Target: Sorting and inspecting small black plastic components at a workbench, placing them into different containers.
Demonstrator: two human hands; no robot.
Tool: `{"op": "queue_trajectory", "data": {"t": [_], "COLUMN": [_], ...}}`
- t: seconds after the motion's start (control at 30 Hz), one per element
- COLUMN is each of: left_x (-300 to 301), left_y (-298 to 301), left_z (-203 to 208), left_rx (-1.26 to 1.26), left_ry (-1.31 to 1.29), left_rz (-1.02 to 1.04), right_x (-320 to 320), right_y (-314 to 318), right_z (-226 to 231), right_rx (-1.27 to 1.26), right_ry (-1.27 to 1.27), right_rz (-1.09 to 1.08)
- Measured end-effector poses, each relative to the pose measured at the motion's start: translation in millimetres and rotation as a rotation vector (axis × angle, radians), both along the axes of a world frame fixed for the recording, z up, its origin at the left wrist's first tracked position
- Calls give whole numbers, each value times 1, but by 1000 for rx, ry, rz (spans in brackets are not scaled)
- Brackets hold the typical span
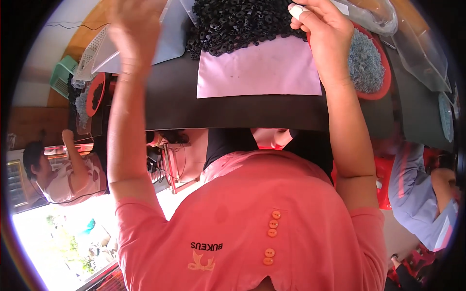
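Observation:
A heap of small black parts, ring-like pieces (242, 24), lies on a pink sheet (257, 72) on the dark table. My right hand (330, 36) is at the heap's right edge, its thumb and fingers closed in a pinch. White tape (297, 11) wraps one fingertip; what the fingers hold, if anything, is too small to make out. Raised to the left of the heap, my left hand (133, 31) is smeared by motion and its fingers run past the upper edge. It passes over a translucent plastic tray (170, 36).
A red basin (387, 72) of small grey-blue pieces (364, 63) stands right of the sheet, near clear plastic bags (415, 43). A green basket (60, 77) and another red basin (101, 80) are at far left. Co-workers sit at left (73, 177) and right (417, 194).

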State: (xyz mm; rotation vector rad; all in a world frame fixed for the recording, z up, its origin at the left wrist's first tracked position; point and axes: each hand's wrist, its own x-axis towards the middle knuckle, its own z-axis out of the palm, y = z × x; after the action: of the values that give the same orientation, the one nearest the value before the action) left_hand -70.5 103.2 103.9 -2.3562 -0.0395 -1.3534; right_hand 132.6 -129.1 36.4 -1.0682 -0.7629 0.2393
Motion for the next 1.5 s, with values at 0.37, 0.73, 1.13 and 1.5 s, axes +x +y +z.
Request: {"op": "queue_trajectory", "data": {"t": [0.37, 0.73, 1.13, 1.5], "left_x": [104, 93, 150, 170], "left_y": [-119, -102, -70, -69], "left_z": [-144, -96, -111, -111], "left_rx": [-560, -2410, -649, -523], "left_ry": [341, 223, 225, 530], "left_rz": [-205, -801, -92, 97], "right_x": [20, 7, 28, 26], "right_y": [-2, -2, -9, -14], "right_z": [-17, -13, -8, -2], "right_rx": [-375, -431, -216, -144], "right_ry": [-182, -21, 211, 223], "right_rz": [-61, 243, -57, -60]}}
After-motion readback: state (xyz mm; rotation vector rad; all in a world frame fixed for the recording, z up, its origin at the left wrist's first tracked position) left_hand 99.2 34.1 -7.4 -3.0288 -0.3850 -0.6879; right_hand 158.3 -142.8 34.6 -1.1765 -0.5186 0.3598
